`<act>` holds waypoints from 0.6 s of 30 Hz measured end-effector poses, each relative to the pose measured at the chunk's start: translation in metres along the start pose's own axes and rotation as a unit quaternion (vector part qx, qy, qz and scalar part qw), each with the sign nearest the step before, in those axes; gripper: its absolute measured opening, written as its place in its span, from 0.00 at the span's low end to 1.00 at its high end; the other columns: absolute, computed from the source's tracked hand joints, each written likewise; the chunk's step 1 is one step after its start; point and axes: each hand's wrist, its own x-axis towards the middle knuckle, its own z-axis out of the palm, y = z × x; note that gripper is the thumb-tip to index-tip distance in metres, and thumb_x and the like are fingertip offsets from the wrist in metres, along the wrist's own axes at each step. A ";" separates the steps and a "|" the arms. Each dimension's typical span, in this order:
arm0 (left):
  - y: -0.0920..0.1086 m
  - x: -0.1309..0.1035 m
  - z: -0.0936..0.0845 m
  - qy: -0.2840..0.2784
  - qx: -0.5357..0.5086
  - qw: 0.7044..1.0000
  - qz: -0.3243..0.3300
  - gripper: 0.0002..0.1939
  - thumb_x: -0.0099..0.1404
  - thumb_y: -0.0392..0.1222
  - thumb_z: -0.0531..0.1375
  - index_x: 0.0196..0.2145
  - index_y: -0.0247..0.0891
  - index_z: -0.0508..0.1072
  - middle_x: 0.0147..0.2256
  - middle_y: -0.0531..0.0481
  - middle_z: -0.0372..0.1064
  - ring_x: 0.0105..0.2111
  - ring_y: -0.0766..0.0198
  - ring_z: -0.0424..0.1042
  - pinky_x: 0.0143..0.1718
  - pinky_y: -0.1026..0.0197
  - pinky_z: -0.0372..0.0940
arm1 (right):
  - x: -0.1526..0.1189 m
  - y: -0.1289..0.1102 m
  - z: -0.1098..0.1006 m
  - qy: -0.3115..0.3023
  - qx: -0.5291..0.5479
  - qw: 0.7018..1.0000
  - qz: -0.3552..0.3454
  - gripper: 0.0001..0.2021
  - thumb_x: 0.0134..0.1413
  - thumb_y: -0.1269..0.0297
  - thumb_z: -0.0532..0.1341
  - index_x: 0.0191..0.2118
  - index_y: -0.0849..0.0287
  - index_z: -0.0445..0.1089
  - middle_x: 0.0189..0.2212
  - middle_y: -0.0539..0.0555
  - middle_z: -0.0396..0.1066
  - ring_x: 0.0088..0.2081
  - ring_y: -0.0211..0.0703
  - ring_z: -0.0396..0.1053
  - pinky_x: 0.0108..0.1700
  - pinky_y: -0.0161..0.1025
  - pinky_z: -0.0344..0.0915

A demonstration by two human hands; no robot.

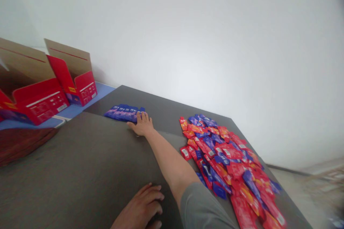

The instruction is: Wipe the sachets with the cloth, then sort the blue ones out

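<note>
A row of overlapping blue sachets (122, 112) lies on the dark table (94, 150), toward its far left part. My right hand (142, 125) reaches out to the row, fingers spread, its fingertips resting on the sachet at the right end. Low in the middle of the view is my left hand (142, 207), over the table with its fingers apart and slightly bent, holding nothing. To the right of my right arm spreads a loose pile of red and blue sachets (231, 154).
Two open red cartons, one nearer (43, 102) and one farther (84, 87), stand on a blue surface (100, 93) at the left. A dark red item (24, 143) lies at the left edge. The white wall (188, 43) rises behind the table.
</note>
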 end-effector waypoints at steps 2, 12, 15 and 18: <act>0.003 -0.001 -0.002 0.012 0.010 1.000 -0.008 0.16 0.56 0.31 0.65 0.41 0.46 0.76 0.55 0.51 0.74 0.63 0.49 0.66 0.67 0.41 0.59 | -0.013 0.005 -0.020 0.048 -0.003 0.999 0.009 0.47 0.65 0.30 0.41 0.75 0.63 0.39 0.74 0.63 0.35 0.74 0.59 0.35 0.71 0.60 0.41; -0.010 -0.002 0.000 0.064 0.045 0.997 0.017 0.07 0.68 0.47 0.62 0.41 0.48 0.78 0.54 0.52 0.75 0.61 0.53 0.69 0.66 0.46 0.61 | -0.166 0.164 -0.163 0.007 -0.176 0.956 0.234 0.18 0.72 0.56 0.54 0.51 0.61 0.75 0.50 0.64 0.74 0.52 0.54 0.73 0.53 0.49 0.68; -0.016 -0.001 0.001 0.063 0.047 0.997 0.010 0.08 0.68 0.50 0.63 0.42 0.48 0.79 0.54 0.53 0.76 0.60 0.53 0.70 0.66 0.45 0.61 | -0.216 0.209 -0.181 -0.017 -0.196 0.938 0.286 0.16 0.69 0.55 0.61 0.55 0.59 0.71 0.53 0.59 0.71 0.50 0.48 0.72 0.52 0.50 0.71; -0.022 0.001 0.003 0.063 0.043 0.997 0.009 0.09 0.67 0.52 0.63 0.40 0.49 0.80 0.53 0.53 0.77 0.59 0.53 0.71 0.65 0.47 0.63 | -0.242 0.230 -0.177 -0.041 -0.202 0.931 0.301 0.17 0.68 0.55 0.62 0.56 0.59 0.69 0.54 0.58 0.70 0.50 0.48 0.72 0.51 0.51 0.72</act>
